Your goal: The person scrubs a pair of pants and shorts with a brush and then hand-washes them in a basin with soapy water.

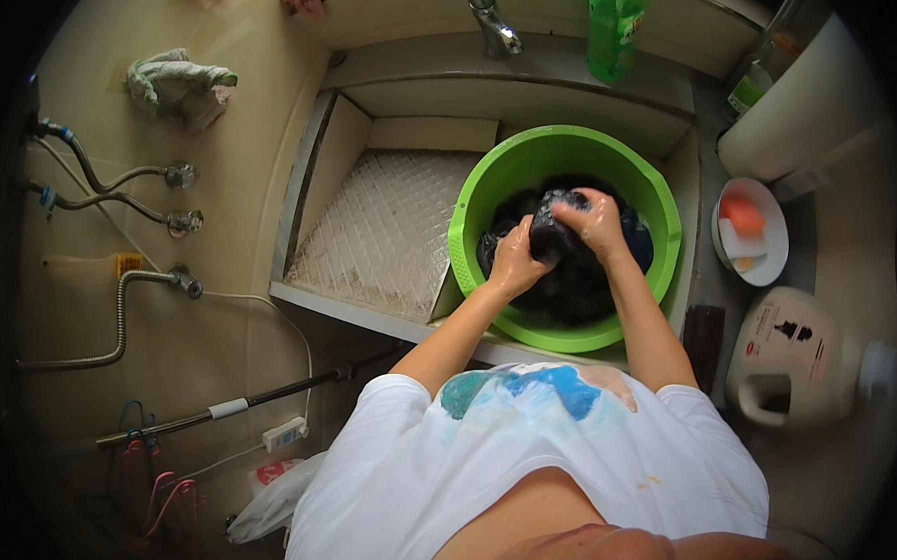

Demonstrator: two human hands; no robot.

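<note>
A green plastic basin (562,141) stands in the right part of a sink with a ridged washboard surface (379,230) at its left. Dark wet cloth (576,289) fills the bottom of the basin. Between my hands, above the rest, is a bunched, shiny black piece of the cloth (551,230). My left hand (519,262) grips its lower left side. My right hand (594,219) holds its upper right side, thumb across the top. Both hands look wet.
Behind the basin are a chrome faucet (493,23) and a green bottle (616,29). To the right stand a white bowl (774,254) with soap-like pieces and a large beige jug (789,355). Valves with hoses (183,222) and a hanging rag (177,85) are on the left wall.
</note>
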